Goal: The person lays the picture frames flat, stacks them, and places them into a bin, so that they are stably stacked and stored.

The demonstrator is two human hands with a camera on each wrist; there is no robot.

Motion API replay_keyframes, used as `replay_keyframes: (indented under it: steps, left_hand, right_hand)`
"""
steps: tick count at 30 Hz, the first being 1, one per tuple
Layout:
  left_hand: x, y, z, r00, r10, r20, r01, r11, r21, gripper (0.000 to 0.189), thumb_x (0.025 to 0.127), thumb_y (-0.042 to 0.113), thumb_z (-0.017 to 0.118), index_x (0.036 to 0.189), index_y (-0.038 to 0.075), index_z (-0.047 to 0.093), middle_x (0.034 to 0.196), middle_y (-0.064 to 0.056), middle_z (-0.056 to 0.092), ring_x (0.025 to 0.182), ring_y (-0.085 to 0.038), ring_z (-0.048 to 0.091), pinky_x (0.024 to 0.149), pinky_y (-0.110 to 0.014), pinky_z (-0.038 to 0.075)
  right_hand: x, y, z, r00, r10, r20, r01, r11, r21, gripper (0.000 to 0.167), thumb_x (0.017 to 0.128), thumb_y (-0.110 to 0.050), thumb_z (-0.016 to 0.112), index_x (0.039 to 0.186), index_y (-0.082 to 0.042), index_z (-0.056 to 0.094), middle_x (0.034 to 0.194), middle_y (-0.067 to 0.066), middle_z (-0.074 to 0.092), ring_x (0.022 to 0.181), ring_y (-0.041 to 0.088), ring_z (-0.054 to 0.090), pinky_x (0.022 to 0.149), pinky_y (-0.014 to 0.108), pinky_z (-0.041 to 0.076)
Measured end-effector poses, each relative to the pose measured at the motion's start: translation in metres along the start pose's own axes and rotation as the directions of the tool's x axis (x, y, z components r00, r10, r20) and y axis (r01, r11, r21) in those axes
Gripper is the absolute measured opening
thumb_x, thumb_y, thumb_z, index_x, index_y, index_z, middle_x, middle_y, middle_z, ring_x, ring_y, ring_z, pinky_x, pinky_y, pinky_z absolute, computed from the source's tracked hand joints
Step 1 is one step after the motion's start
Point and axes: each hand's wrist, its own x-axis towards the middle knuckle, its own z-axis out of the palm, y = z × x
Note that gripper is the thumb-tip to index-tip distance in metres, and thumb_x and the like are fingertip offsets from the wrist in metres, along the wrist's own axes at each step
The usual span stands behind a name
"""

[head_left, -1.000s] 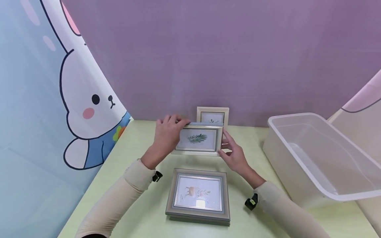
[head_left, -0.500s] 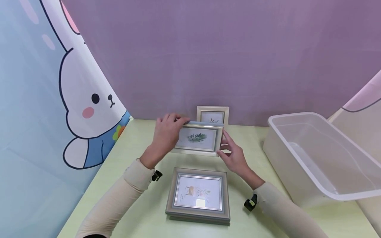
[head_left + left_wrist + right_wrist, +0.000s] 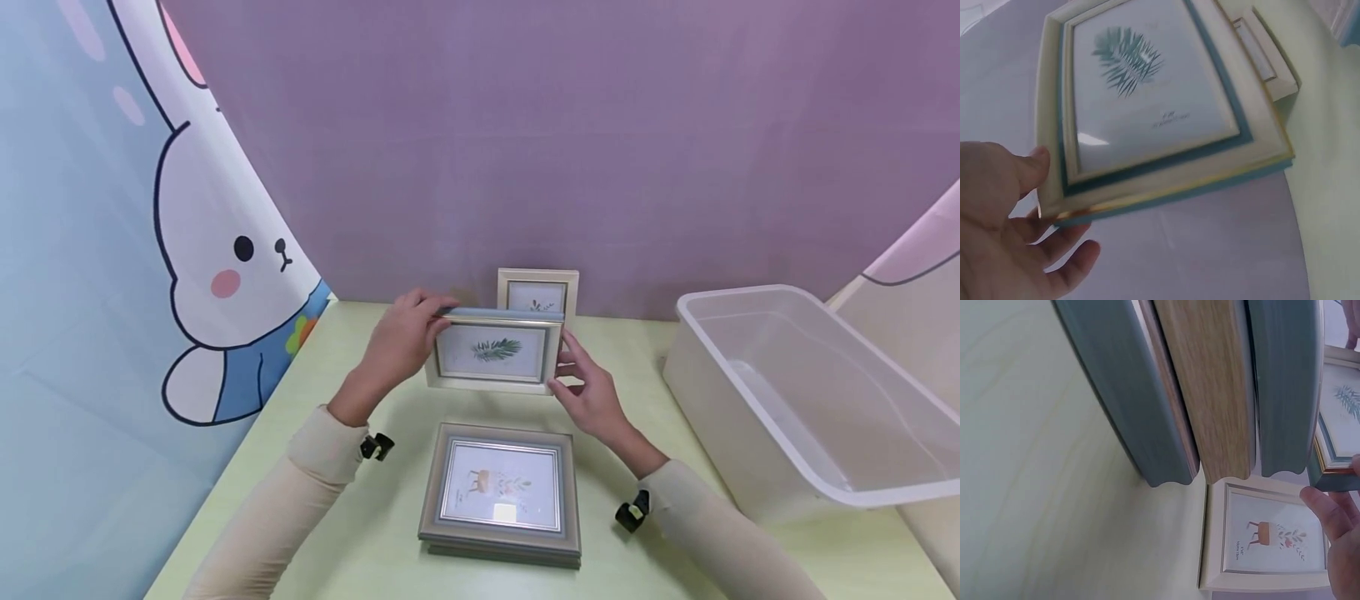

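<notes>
A cream picture frame (image 3: 495, 350) with a green leaf print and blue-grey sides is held up, long side across, over the middle of the table. My left hand (image 3: 401, 337) grips its upper left corner; in the left wrist view the thumb (image 3: 1034, 169) lies on the front and the other fingers are behind. My right hand (image 3: 592, 396) pinches the right edge near the lower corner, thumb in front. Close behind stands a small cream picture frame (image 3: 570, 292) against the wall, its lower part hidden. Nearer me lies a stack of grey-brown picture frames (image 3: 498, 537).
A translucent white plastic bin (image 3: 757, 442) stands at the right of the pale green table (image 3: 337, 517). A purple cloth (image 3: 562, 150) rises along the back. At the left hangs a blue cloth (image 3: 75, 350) with a cartoon rabbit.
My left hand has slid left along the top of the leaf-print frame, uncovering more of its left side. The right hand and the other frames have stayed in place.
</notes>
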Motion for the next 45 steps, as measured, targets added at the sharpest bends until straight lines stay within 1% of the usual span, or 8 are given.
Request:
replay_keyframes:
  steps: [7,11,16,20,28,31,35,45]
  left_hand:
    - [0.000,-0.013,-0.016,0.983,-0.080,0.166,0.103,0.985,-0.140,0.035,0.103,0.014,0.060,0.138,0.012,0.063,0.130,-0.016,0.061,0.117,-0.033,0.059,0.097,-0.049,0.054]
    - [0.004,-0.029,-0.020,0.967,-0.087,0.239,0.157,0.942,-0.295,0.042,0.102,0.017,0.063,0.143,0.012,0.058,0.141,-0.015,0.055,0.129,-0.035,0.053,0.105,-0.053,0.050]
    - [0.009,-0.055,-0.016,0.955,-0.039,0.294,0.202,0.809,-0.551,0.057,0.099,0.026,0.068,0.152,0.015,0.046,0.155,-0.012,0.043,0.140,-0.038,0.047,0.109,-0.055,0.048]
    - [0.012,-0.067,-0.009,0.939,0.015,0.344,0.234,0.706,-0.669,0.067,0.099,0.031,0.067,0.157,0.017,0.036,0.164,-0.007,0.035,0.148,-0.037,0.039,0.112,-0.058,0.044]
    - [0.019,-0.078,0.004,0.919,0.210,0.333,0.166,0.561,-0.811,0.080,0.099,0.037,0.067,0.162,0.014,0.024,0.169,-0.004,0.025,0.153,-0.038,0.031,0.117,-0.063,0.034]
    - [0.020,-0.079,0.009,0.913,0.246,0.325,0.148,0.542,-0.827,0.092,0.093,0.053,0.068,0.162,0.013,0.022,0.170,-0.004,0.023,0.151,-0.041,0.033,0.116,-0.067,0.033]
    - [0.022,-0.078,0.012,0.917,0.245,0.315,0.138,0.547,-0.826,0.105,0.084,0.069,0.068,0.162,0.015,0.023,0.171,-0.007,0.021,0.152,-0.040,0.029,0.114,-0.069,0.032]
    - [0.022,-0.076,0.013,0.923,0.222,0.314,0.150,0.546,-0.824,0.107,0.080,0.074,0.068,0.161,0.016,0.027,0.170,-0.008,0.023,0.152,-0.041,0.028,0.114,-0.071,0.030]
  right_hand:
    - [-0.001,0.001,-0.001,1.000,-0.018,-0.013,0.018,1.000,0.006,0.078,0.083,0.017,0.071,0.153,0.008,0.035,0.112,0.030,0.067,0.092,0.043,0.071,0.069,0.020,0.060]
    - [-0.002,0.003,-0.002,0.999,-0.032,-0.020,0.033,0.999,0.006,0.078,0.084,0.018,0.070,0.152,0.008,0.034,0.112,0.031,0.066,0.092,0.043,0.071,0.069,0.021,0.061]
    - [-0.002,0.006,-0.005,0.998,-0.050,-0.040,0.051,0.999,0.015,0.078,0.083,0.019,0.069,0.152,0.008,0.034,0.113,0.032,0.066,0.092,0.032,0.073,0.068,0.019,0.060]
    - [-0.002,0.007,-0.007,0.998,-0.051,-0.037,0.053,0.998,0.041,0.078,0.083,0.019,0.069,0.152,0.008,0.034,0.113,0.033,0.066,0.093,0.024,0.073,0.068,0.019,0.060]
    - [-0.002,0.010,-0.008,0.997,-0.068,-0.046,0.069,0.997,0.038,0.078,0.082,0.020,0.069,0.151,0.007,0.035,0.112,0.034,0.065,0.092,0.025,0.073,0.067,0.020,0.060]
    - [-0.002,0.014,-0.007,0.997,-0.059,-0.049,0.061,0.997,0.039,0.079,0.082,0.020,0.069,0.152,0.006,0.035,0.112,0.033,0.066,0.093,0.021,0.073,0.067,0.021,0.061]
    - [-0.003,0.023,-0.006,0.998,-0.047,-0.051,0.050,0.997,0.057,0.081,0.082,0.020,0.069,0.154,0.003,0.035,0.113,0.031,0.067,0.094,0.014,0.072,0.067,0.021,0.061]
    - [-0.002,0.009,-0.009,0.998,-0.048,-0.043,0.051,0.996,0.071,0.079,0.081,0.021,0.068,0.151,0.008,0.034,0.112,0.033,0.066,0.092,0.026,0.072,0.067,0.025,0.062]
